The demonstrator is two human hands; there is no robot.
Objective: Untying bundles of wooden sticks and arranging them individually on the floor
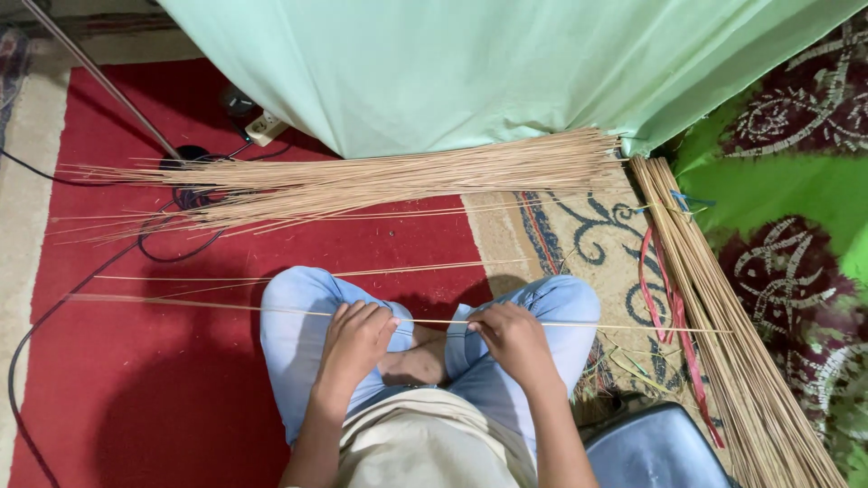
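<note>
**A home floor turned craft corner**

You are sitting cross-legged on the floor of what looks like a living space used for handwork. A red carpet (pixel 136 389) and a patterned rug (pixel 588 235) cover the floor, a pale green cloth (pixel 470 63) hangs ahead, and a power strip (pixel 264 127) with cables lies by it. Bundles of thin sticks (pixel 380 176) lie spread around you.

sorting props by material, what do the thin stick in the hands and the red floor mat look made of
Stick: likely dried plant fibre such as a palm-leaf rib; pale tan, matte, very thin, slightly bowed, like the piles beside it.
Mat: seemingly woven textile carpet; flat, dull red, no shine.
</note>
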